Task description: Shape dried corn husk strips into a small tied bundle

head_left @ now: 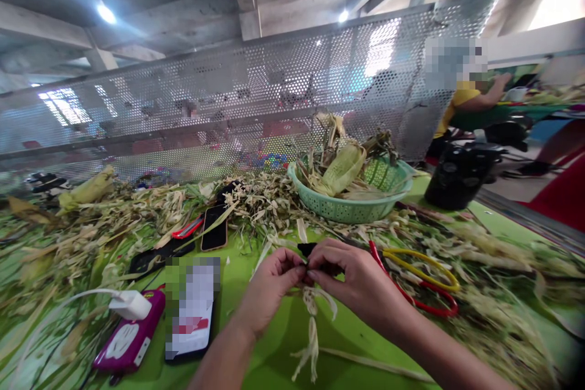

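Above the middle of the green table, my left hand (269, 283) and my right hand (340, 265) meet fingertip to fingertip. Both are closed in a pinch on a knotted bundle of pale corn husk strips (312, 323), whose split ends hang below my fingers. My fingers hide the part being pinched. A small black pointed thing (304, 248) shows just behind my hands; I cannot make out what it belongs to. Right of my right hand lie scissors with one yellow and one red handle loop (436, 268). A long husk strip (375, 362) lies on the table below.
A green plastic basket (351, 210) of husks stands behind my hands. To the left are a lit phone (194, 311), a dark phone (214, 228) and a purple power strip (130, 341) with a white charger (132, 304). Husk scraps (493, 268) spread widely. A person in yellow (464, 100) sits beyond.
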A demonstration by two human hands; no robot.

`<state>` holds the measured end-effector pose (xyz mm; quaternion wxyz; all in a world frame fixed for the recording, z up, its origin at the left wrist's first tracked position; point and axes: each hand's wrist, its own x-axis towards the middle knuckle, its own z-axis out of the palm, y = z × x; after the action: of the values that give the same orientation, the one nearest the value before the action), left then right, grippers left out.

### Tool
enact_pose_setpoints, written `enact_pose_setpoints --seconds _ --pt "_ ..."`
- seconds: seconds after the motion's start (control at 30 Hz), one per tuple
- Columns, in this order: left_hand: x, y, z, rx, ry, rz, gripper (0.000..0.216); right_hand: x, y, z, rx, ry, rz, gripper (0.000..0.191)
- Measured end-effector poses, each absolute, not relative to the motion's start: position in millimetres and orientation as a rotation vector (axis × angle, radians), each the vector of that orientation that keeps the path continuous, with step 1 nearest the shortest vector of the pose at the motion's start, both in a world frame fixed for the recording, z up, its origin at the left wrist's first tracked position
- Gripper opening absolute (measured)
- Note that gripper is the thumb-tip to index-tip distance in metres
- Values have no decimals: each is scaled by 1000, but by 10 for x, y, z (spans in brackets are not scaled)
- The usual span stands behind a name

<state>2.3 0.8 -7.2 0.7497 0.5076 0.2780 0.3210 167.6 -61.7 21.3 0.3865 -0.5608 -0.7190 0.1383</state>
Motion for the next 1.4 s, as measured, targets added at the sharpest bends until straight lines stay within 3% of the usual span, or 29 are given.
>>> enact_pose_setpoints --seconds 0.6,1.03,1.4 --pt "15 35 -48 1130 668 754 23 1672 -599 239 -1431 -1762 322 13" --pt "33 -2 -48 1126 655 711 34 1657 -605 189 -1437 -1834 268 11" --pt "47 -31 -12 1148 724 780 21 1621 -607 175 -1500 -1842 167 13"
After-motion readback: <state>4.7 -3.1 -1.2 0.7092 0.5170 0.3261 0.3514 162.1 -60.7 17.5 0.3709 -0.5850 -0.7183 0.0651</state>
